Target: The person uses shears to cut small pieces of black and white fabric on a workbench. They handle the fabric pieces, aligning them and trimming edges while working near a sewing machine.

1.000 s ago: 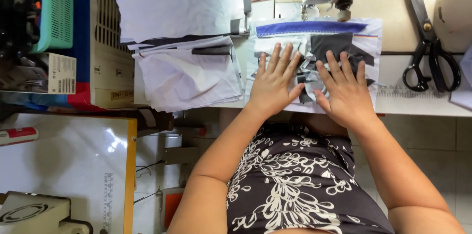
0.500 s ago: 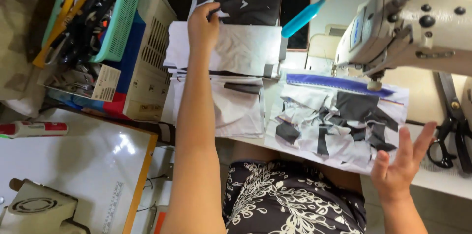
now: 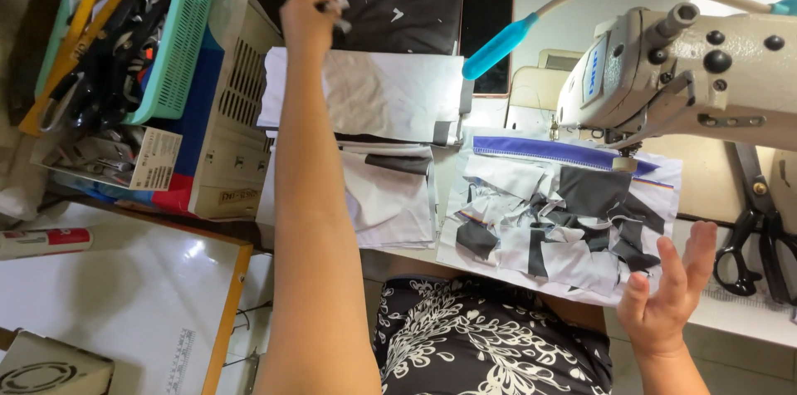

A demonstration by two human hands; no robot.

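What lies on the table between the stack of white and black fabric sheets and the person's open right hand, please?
In the head view, a clear bag of white and black fabric scraps lies between the fabric stack and the right hand, under the sewing machine.

This is a sewing workshop, a tailor's or garment-maker's workstation. An industrial sewing machine (image 3: 697,71) stands on the tabletop (image 3: 747,316), with a bendable lamp (image 3: 501,44) reaching over it. Under its needle lies a heap of cut fabric scraps (image 3: 560,225) in white, grey and black, and beside that are stacks of cut cloth pieces (image 3: 374,96). Heavy tailor's shears (image 3: 755,233) rest at the right edge. At the left, a green basket (image 3: 162,38) holds more scissors and a yellow ruler (image 3: 70,34), next to a boxy motor unit (image 3: 228,117). Everything is crowded close around one seated person.
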